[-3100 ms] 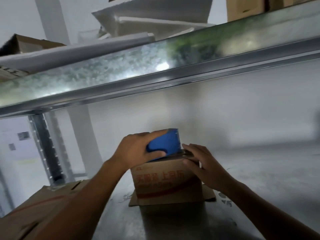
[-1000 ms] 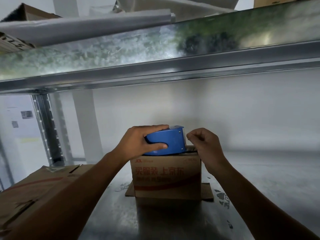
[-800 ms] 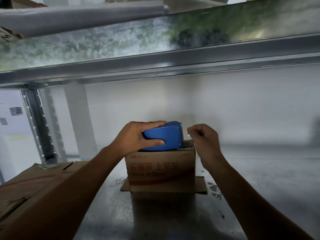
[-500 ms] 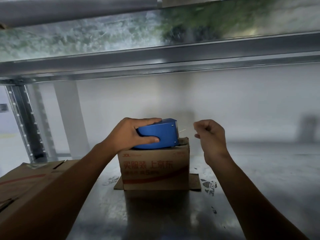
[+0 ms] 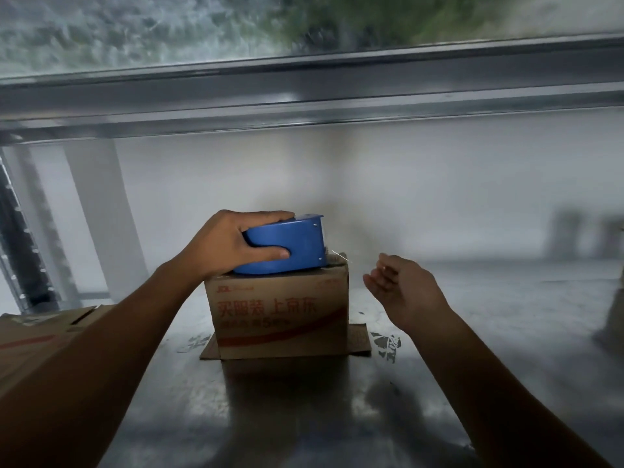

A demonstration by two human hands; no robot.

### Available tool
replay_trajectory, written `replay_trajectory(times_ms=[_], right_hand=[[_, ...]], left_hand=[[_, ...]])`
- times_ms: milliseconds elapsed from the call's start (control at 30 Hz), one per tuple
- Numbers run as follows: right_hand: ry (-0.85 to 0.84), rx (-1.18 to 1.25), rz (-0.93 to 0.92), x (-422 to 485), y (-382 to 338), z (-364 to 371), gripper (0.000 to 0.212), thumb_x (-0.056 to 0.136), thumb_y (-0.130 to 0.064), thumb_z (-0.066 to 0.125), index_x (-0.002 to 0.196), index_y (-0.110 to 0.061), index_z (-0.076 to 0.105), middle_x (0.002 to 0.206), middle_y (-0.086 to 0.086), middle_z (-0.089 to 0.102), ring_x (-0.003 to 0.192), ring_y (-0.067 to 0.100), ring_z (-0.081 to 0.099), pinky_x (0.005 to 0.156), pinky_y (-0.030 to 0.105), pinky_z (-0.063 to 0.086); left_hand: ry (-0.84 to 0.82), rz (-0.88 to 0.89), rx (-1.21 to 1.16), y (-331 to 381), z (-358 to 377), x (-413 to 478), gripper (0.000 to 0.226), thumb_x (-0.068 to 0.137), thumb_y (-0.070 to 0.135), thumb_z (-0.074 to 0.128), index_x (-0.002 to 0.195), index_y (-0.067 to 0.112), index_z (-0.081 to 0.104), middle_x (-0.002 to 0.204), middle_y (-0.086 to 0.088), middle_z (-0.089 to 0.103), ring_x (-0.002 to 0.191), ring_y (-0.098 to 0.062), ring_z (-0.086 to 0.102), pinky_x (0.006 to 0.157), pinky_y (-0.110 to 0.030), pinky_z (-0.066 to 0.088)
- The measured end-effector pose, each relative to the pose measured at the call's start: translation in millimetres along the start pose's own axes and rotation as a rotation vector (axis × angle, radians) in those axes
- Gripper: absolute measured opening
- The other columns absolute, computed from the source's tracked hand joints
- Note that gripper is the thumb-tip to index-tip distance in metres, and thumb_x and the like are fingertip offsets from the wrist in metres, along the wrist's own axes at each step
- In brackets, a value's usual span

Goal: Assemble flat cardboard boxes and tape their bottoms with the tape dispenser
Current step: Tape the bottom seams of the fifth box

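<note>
Right hand (image 5: 401, 292) has pulled away, fingers loosely curled, empty; left hand (image 5: 229, 244) grips tape dispenser (image 5: 297, 246) atop seemingly light, crushable cardboard box (image 5: 280, 315); steady its sides.

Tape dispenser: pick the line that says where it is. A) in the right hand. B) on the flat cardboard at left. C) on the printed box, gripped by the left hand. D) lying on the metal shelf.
C: the blue tape dispenser sits on top of the printed box with the left hand curled round it; the right hand is apart and holds nothing.
</note>
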State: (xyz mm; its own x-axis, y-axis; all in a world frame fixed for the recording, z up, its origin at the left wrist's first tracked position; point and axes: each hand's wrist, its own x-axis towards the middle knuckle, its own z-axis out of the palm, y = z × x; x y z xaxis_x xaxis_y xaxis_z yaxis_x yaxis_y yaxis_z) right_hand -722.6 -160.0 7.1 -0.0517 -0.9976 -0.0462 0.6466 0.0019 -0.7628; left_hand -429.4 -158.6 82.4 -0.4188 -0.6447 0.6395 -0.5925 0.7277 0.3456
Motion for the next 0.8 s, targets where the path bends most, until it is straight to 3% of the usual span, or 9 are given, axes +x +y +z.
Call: replay_trajectory(times_ms=[167, 333, 467, 633, 800], right_hand=[[-0.115, 0.019, 0.111, -4.3, 6.7, 2.4, 0.013, 0.097, -0.004, 0.061, 0.084, -0.004, 0.059, 0.069, 0.011, 0.062, 0.087, 0.032, 0.076, 0.070, 0.045, 0.062], [-0.218, -0.033, 0.130, -6.7, 6.7, 3.7, 0.020, 0.099, -0.003, 0.054, 0.079, -0.008, 0.052, 0.071, 0.011, 0.055, 0.098, 0.038, 0.074, 0.071, 0.053, 0.061], [-0.291, -0.018, 0.125, -8.6, -1.6, 3.7, 0.026, 0.103, -0.006, 0.047, 0.077, -0.010, 0.049, 0.071, 0.007, 0.050, 0.106, 0.039, 0.071, 0.080, 0.064, 0.057], [-0.349, 0.045, 0.151, -14.0, -12.1, 7.3, 0.024, 0.102, -0.007, 0.047, 0.080, -0.008, 0.055, 0.074, 0.003, 0.056, 0.112, 0.039, 0.069, 0.080, 0.073, 0.051], [-0.373, 0.093, 0.179, -18.1, -13.5, 7.1, 0.020, 0.097, -0.006, 0.052, 0.078, -0.009, 0.058, 0.073, 0.004, 0.058, 0.113, 0.042, 0.067, 0.088, 0.081, 0.042]], left_hand=[[0.013, -0.017, -0.060, -3.7, -15.9, -6.8, 0.062, 0.071, 0.043, 0.085, 0.129, 0.046, 0.065, 0.129, 0.019, 0.068, 0.112, -0.007, 0.068, 0.093, -0.039, 0.061], [0.030, 0.035, -0.110, -6.5, -19.7, -18.6, 0.062, 0.073, 0.036, 0.087, 0.131, 0.040, 0.067, 0.129, 0.017, 0.069, 0.114, -0.008, 0.069, 0.092, -0.032, 0.060], [0.047, 0.062, -0.090, -10.0, -13.8, -22.6, 0.061, 0.076, 0.033, 0.087, 0.133, 0.031, 0.067, 0.129, 0.015, 0.069, 0.113, -0.009, 0.069, 0.094, -0.032, 0.059], [0.034, -0.019, -0.223, -9.2, -16.9, -16.3, 0.055, 0.073, 0.047, 0.087, 0.125, 0.042, 0.070, 0.124, 0.014, 0.072, 0.111, -0.012, 0.070, 0.088, -0.030, 0.061], [0.013, -0.038, -0.291, -8.0, -20.9, -13.3, 0.048, 0.075, 0.042, 0.087, 0.119, 0.051, 0.071, 0.122, 0.015, 0.072, 0.110, -0.012, 0.070, 0.085, -0.026, 0.060]])
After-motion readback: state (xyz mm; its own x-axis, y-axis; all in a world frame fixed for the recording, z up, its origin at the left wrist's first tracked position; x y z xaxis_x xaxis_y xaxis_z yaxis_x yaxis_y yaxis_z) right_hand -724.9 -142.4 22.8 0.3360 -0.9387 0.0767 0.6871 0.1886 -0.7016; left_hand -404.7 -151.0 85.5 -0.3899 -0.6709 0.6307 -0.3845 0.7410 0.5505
